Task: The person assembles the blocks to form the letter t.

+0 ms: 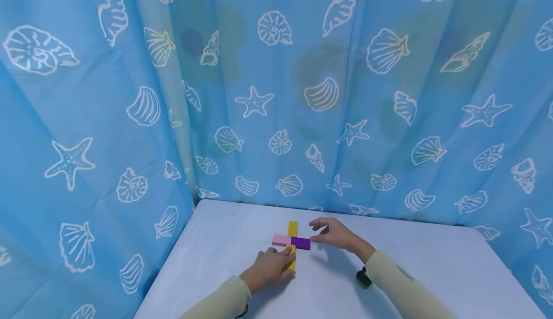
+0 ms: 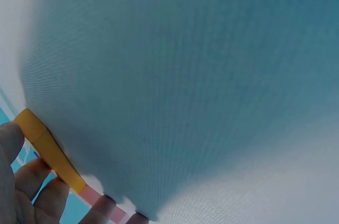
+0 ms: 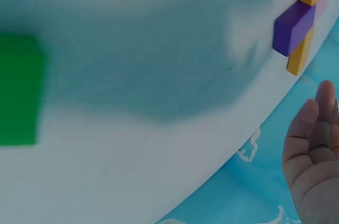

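A cross of blocks lies on the white table. Its far arm is a yellow block (image 1: 293, 228), with a pink block (image 1: 281, 239) to the left and a purple block (image 1: 300, 243) to the right. My left hand (image 1: 269, 267) grips the near yellow block (image 1: 291, 261), thumb at its near end and fingers along its side; the hand covers part of it. Just right of the purple block, my right hand (image 1: 337, 235) hovers with fingers loosely bent and nothing in them. A green block (image 3: 20, 89) sits below the right wrist, partly hidden by the sleeve in the head view.
The white table (image 1: 233, 223) ends at a blue curtain (image 1: 276, 117) with shell and starfish prints, which hangs behind it and along the left. Both forearms cast shadows on the tabletop.
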A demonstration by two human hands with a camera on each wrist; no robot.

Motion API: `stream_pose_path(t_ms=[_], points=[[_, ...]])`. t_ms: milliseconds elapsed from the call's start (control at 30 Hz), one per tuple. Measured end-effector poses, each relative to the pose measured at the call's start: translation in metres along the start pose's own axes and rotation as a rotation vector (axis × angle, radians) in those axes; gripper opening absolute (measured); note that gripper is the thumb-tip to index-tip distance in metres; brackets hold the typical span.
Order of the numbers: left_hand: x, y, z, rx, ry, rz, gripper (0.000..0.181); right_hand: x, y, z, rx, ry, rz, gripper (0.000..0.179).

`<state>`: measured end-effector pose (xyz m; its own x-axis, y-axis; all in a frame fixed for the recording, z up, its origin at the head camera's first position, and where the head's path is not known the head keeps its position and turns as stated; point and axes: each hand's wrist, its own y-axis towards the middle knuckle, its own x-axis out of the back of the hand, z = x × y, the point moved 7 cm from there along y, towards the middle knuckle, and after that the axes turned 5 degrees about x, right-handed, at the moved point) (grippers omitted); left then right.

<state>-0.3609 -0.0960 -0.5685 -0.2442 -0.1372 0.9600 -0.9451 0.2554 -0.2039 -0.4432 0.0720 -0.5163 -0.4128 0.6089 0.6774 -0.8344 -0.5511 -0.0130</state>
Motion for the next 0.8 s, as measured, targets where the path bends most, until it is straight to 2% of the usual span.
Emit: stream_pose_path(t_ms=[233, 500, 800], points=[[-0.004, -0.002, 0.002, 0.004, -0.021, 0.006, 0.057, 0.002, -0.022, 0.0, 0.011, -0.011, 0.029, 0.047], [-0.007, -0.002, 0.0, -0.022, -0.031, 0.002, 0.055, 0.02, -0.051, 0.003, 0.048, -0.004, 0.037, 0.048], [0.001, -0.001, -0.001, -0.031, -0.004, -0.017, 0.056, 0.037, -0.077, -0.009, 0.044, 0.006, 0.044, 0.049]])
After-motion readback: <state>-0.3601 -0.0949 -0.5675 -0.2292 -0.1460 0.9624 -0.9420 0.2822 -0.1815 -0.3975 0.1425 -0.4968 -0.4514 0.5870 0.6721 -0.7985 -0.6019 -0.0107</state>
